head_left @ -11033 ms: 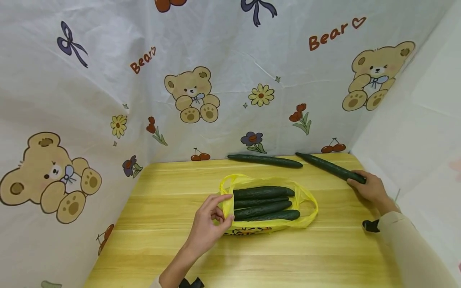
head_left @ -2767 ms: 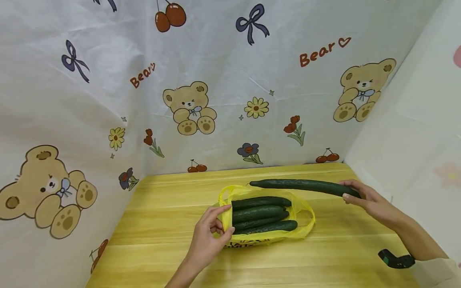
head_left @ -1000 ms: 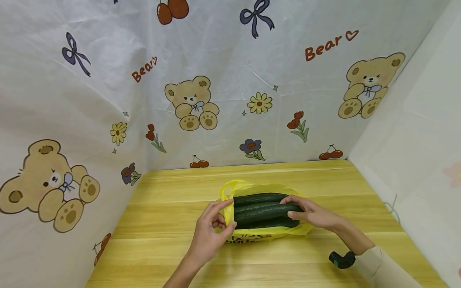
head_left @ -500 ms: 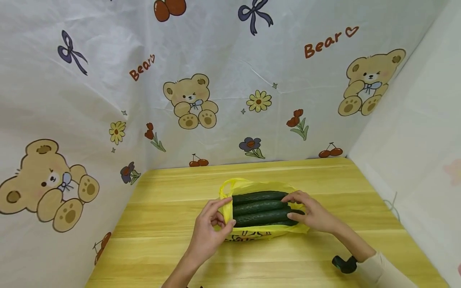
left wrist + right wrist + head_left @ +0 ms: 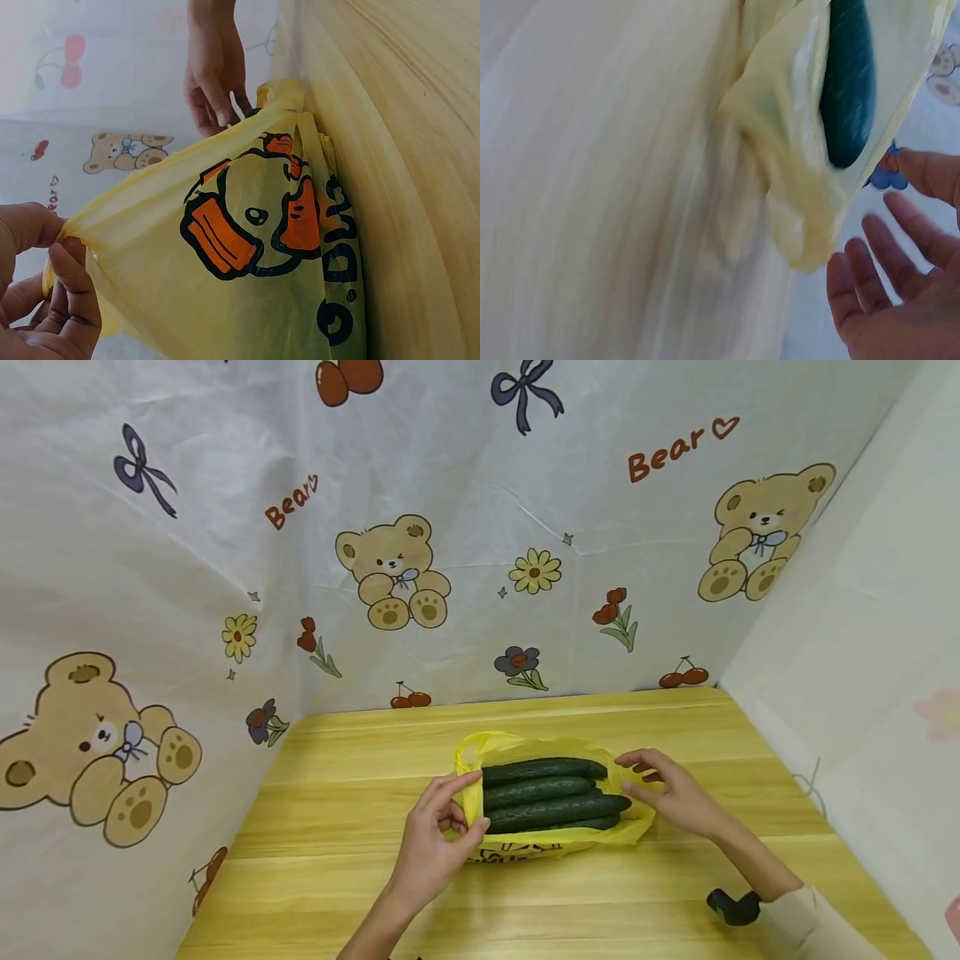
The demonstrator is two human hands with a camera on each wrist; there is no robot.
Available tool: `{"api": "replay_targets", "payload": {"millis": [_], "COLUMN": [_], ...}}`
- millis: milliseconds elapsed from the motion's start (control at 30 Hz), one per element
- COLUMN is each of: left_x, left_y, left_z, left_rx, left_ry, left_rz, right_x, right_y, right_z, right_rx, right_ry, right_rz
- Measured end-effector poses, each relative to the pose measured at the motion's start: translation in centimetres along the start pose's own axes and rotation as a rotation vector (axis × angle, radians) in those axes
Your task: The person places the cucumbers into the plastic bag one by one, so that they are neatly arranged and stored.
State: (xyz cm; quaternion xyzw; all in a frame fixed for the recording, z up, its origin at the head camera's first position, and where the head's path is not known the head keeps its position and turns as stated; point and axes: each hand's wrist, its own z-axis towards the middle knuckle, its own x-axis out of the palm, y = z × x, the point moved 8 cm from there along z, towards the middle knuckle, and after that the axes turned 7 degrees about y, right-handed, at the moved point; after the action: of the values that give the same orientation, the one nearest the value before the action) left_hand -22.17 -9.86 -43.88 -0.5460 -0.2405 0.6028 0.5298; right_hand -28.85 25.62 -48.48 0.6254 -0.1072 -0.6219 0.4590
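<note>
A yellow plastic bag [image 5: 592, 838] lies on the table with its mouth toward me, several dark green cucumbers [image 5: 555, 811] side by side inside. My left hand [image 5: 438, 843] pinches the bag's left edge between thumb and fingers; the left wrist view shows this grip too, beside the bag's printed duck and black letters [image 5: 341, 259]. At the bag's right end is my right hand [image 5: 671, 793], fingers loosely bent. In the right wrist view that hand [image 5: 907, 285] holds nothing, its fingers spread apart beside the bag and the end of one cucumber [image 5: 849, 90].
The wood-grain table [image 5: 360, 752] meets a white cloth backdrop [image 5: 465, 485] printed with bears, flowers and bows. Another white cloth wall [image 5: 862, 677] rises on the right. A thin cord [image 5: 813, 785] lies by the right edge. A black device [image 5: 733, 907] is at my right wrist.
Two cucumbers lay outside the bag at first; my right hand brought the last one over and into it. That hand has since let go and drawn back rightward. My left hand keeps its pinch.
</note>
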Motion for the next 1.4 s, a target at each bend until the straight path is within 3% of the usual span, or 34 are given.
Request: {"api": "replay_targets", "payload": {"millis": [133, 267, 367, 500, 767, 900, 1000, 1133, 1267, 1400], "left_x": [0.0, -0.3, -0.9, -1.9, -4.2, -4.9, -5.3, -6.1, -6.3, -5.7], "left_y": [0.2, 0.8, 1.5, 2.4, 4.1, 5.0, 5.8, 6.3, 5.3, 4.7], "left_z": [0.2, 0.6, 1.1, 1.9, 5.0, 7.0, 8.5, 10.3, 12.2, 14.2], "left_rx": [0.006, 0.026, 0.049, 0.061, 0.057, 0.038, 0.021, 0.018, 0.054, 0.061], "left_ry": [0.001, -0.016, -0.047, -0.090, -0.201, -0.228, -0.253, -0.317, -0.331, -0.315], "left_rz": [0.007, 0.029, 0.053, 0.043, 0.124, 0.164, 0.176, 0.125, 0.085, 0.090], "right_x": [-0.2, 0.4, 0.6, -0.8, -4.4, -5.7, -6.7, -8.2, -10.2, -12.1], "right_y": [-2.5, -4.9, -5.9, -5.3, -3.3, -2.8, -2.7, -3.0, -2.7, -2.5], "right_z": [0.2, 0.4, 0.5, 0.8, 2.0, 3.0, 3.6, 4.0, 4.6, 5.4], "right_rx": [0.163, 0.313, 0.365, 0.356, 0.355, 0.360, 0.374, 0.393, 0.308, 0.207], "right_ry": [0.008, 0.101, 0.161, 0.166, 0.076, 0.034, -0.010, -0.122, -0.234, -0.320], "right_rz": [0.000, 0.053, 0.140, 0.259, 0.235, 0.302, 0.432, 0.692, 0.929, 1.067]}}
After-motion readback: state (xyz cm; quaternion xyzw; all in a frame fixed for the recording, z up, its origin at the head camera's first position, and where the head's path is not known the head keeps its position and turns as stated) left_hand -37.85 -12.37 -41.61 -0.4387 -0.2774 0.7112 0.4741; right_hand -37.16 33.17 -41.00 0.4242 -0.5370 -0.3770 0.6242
